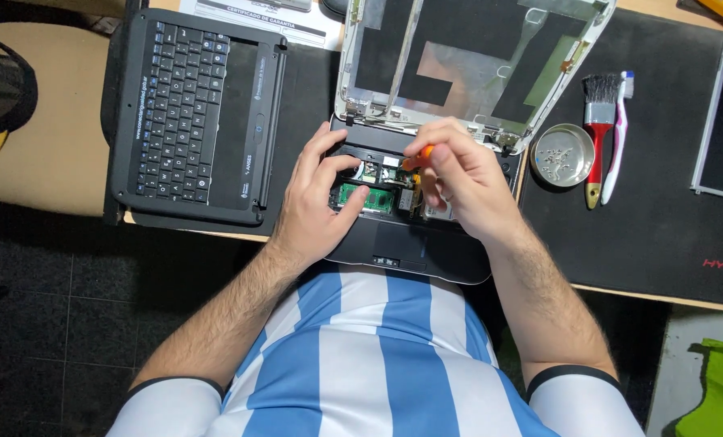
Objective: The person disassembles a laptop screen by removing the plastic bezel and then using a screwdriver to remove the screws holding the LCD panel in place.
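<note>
1. Right hand (466, 182) grip clamped on an orange screwdriver (417, 155), tip down in the open laptop (410, 243).
2. Left hand (317, 202) grip spread apart, fingertips resting on the laptop's insides.
3. Screw dish (562, 155) sits right of the laptop.

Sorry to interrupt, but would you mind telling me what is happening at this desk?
A person is working inside an opened small laptop whose keyboard panel lies off to the side. The right hand holds an orange-handled screwdriver over the exposed board, while the left hand steadies the base, fingers by the green memory module. A metal dish of screws, a paintbrush and a toothbrush lie on the black mat.
</note>
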